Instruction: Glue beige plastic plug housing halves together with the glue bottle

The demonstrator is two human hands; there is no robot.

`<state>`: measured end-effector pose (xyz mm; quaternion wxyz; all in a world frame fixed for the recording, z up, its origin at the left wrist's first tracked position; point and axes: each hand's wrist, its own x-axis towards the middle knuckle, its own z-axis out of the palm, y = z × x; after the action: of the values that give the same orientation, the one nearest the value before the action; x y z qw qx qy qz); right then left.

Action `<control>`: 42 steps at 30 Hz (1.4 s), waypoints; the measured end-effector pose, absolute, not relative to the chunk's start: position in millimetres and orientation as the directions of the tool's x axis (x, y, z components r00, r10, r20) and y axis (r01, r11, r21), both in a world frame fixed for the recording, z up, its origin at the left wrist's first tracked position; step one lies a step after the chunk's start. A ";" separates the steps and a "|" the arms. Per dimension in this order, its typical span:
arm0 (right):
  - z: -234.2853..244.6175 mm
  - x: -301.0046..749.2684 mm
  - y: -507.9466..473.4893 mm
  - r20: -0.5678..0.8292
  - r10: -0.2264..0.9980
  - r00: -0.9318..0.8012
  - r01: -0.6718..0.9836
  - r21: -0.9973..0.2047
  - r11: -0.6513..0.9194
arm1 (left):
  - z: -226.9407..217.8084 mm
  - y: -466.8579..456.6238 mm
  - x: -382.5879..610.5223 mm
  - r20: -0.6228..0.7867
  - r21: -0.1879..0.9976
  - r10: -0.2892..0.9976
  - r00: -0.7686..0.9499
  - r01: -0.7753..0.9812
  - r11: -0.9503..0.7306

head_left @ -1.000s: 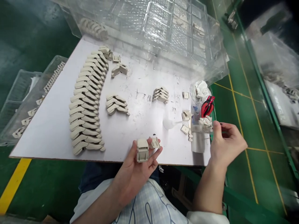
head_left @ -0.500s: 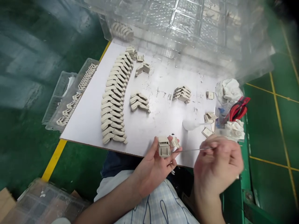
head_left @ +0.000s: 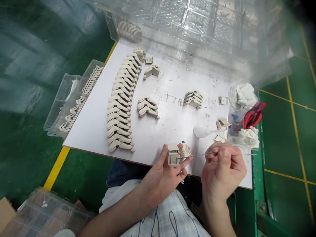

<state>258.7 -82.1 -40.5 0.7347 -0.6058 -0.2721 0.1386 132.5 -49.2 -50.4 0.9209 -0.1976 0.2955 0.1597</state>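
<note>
My left hand (head_left: 163,176) is closed round a beige plastic part (head_left: 173,154), held upright over the near edge of the white board (head_left: 93,128), with a second small beige piece (head_left: 184,150) at its fingertips. My right hand (head_left: 223,172) pinches a thin metal pin (head_left: 197,155) that lies level, its tip touching the held part. A long curved row of beige angled parts (head_left: 121,105) runs down the board's left side. Two small stacks of the same parts (head_left: 147,107) (head_left: 194,98) lie mid-board.
Clear plastic trays (head_left: 197,23) stand at the back and a clear tray (head_left: 74,102) with parts hangs off the left edge. A clear container (head_left: 240,115) with white rags and red-handled cutters (head_left: 253,115) stands at the right. Loose beige pieces (head_left: 222,124) lie near it.
My right hand left the container at the right, came in toward my left hand with the pin, and the pin's tip now meets the held part. The view shifted left.
</note>
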 end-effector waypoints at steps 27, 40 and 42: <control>-33.7 308.8 -133.7 -0.195 0.717 0.669 -0.100 -0.980 -0.173 | -56.1 -43.5 115.9 -0.294 0.538 0.382 0.876 -0.179 0.824; -42.9 259.6 -124.4 -0.282 0.861 0.423 -0.338 -0.931 -0.139 | -51.0 -44.8 120.1 -0.448 0.448 0.574 0.685 -0.384 0.807; -40.2 256.6 -125.5 -0.117 0.840 0.530 -0.070 -0.993 -0.095 | -50.5 -45.6 124.7 -0.566 0.395 0.597 0.569 -0.448 0.802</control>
<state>256.6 -125.5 -40.2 0.6008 -0.6356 -0.3029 0.3786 124.7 -45.6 -50.5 0.8795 0.1042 0.3569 0.2972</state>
